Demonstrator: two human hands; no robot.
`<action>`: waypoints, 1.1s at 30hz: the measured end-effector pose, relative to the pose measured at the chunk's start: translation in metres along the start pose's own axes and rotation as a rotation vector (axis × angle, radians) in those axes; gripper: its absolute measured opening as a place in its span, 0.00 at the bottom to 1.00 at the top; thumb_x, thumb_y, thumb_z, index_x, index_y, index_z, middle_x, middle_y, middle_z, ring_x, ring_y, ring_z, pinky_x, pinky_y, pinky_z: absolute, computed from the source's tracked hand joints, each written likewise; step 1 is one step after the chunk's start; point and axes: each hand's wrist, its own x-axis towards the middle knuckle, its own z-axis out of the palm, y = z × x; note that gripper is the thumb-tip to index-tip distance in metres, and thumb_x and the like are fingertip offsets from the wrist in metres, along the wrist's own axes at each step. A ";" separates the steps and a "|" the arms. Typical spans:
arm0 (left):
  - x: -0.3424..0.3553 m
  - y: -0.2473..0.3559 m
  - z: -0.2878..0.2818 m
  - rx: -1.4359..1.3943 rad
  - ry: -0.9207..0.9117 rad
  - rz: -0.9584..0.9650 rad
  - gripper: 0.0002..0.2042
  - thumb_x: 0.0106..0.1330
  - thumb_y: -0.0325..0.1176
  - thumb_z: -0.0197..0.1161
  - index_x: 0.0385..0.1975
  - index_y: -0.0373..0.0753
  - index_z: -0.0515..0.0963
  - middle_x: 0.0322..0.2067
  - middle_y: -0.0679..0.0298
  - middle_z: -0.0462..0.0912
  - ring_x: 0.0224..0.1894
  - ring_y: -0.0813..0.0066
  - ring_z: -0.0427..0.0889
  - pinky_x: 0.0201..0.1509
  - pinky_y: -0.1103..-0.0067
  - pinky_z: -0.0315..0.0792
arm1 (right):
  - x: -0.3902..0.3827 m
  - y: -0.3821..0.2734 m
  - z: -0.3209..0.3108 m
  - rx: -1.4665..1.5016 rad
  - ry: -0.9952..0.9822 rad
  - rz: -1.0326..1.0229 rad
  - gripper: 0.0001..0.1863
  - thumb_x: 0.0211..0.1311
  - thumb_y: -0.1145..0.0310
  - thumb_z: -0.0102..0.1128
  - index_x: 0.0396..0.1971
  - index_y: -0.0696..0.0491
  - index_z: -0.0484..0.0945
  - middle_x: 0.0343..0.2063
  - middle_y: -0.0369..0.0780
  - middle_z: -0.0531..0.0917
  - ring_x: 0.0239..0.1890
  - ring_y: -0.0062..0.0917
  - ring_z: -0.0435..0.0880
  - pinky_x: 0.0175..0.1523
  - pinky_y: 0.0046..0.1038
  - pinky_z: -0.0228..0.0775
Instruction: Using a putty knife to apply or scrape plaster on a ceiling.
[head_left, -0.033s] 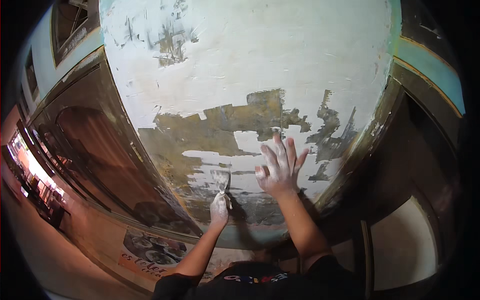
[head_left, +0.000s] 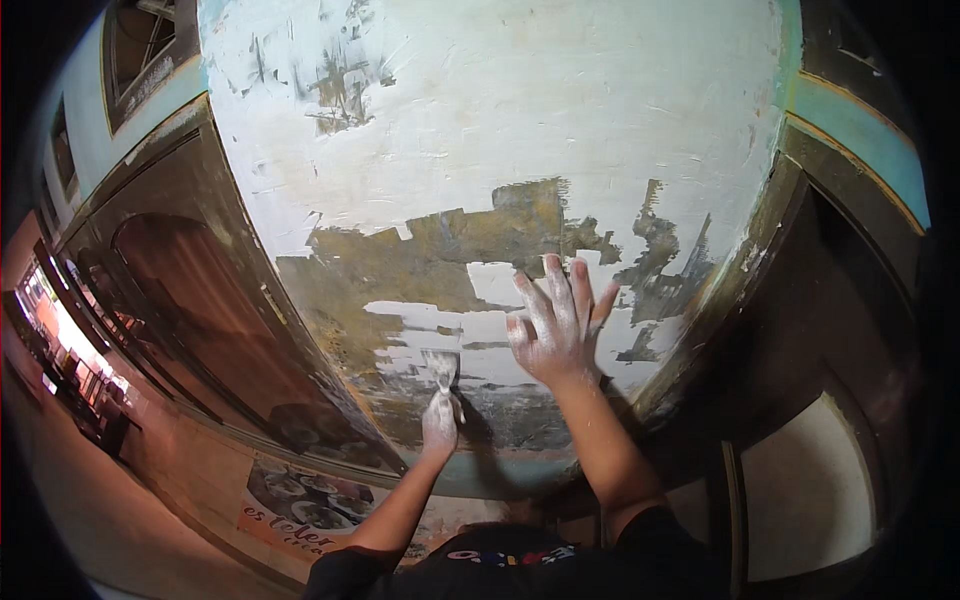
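Head view: left hand (head_left: 439,428) grips scraper (head_left: 441,364)

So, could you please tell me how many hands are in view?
2: the left hand, gripping a putty knife low at the patchy wall, and the right hand, spread open to its right and higher up. No others show.

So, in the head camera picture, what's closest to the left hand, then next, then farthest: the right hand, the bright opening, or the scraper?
From the left hand:
1. Scraper: held right in it.
2. Right hand: to its right and higher up.
3. Bright opening: way over on the far left.
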 end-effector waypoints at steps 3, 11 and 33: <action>-0.030 -0.017 0.001 0.148 0.054 -0.085 0.20 0.71 0.48 0.41 0.28 0.35 0.69 0.19 0.67 0.69 0.23 0.78 0.68 0.28 0.78 0.65 | 0.037 0.000 -0.003 -0.035 0.085 -0.031 0.20 0.53 0.56 0.52 0.48 0.35 0.77 0.59 0.34 0.68 0.67 0.33 0.55 0.67 0.53 0.23; 0.009 0.070 0.002 0.035 0.022 -0.148 0.19 0.71 0.47 0.40 0.28 0.38 0.70 0.19 0.68 0.69 0.22 0.79 0.68 0.26 0.79 0.64 | 0.022 0.007 0.006 -0.040 0.108 -0.063 0.18 0.51 0.60 0.53 0.44 0.38 0.80 0.59 0.37 0.69 0.66 0.36 0.57 0.68 0.50 0.28; 0.023 0.114 -0.003 0.024 -0.007 -0.080 0.21 0.70 0.50 0.42 0.27 0.38 0.70 0.16 0.67 0.69 0.16 0.80 0.67 0.19 0.81 0.60 | 0.021 0.005 0.003 0.002 0.099 -0.061 0.16 0.51 0.61 0.54 0.41 0.37 0.81 0.58 0.34 0.71 0.66 0.34 0.58 0.69 0.48 0.28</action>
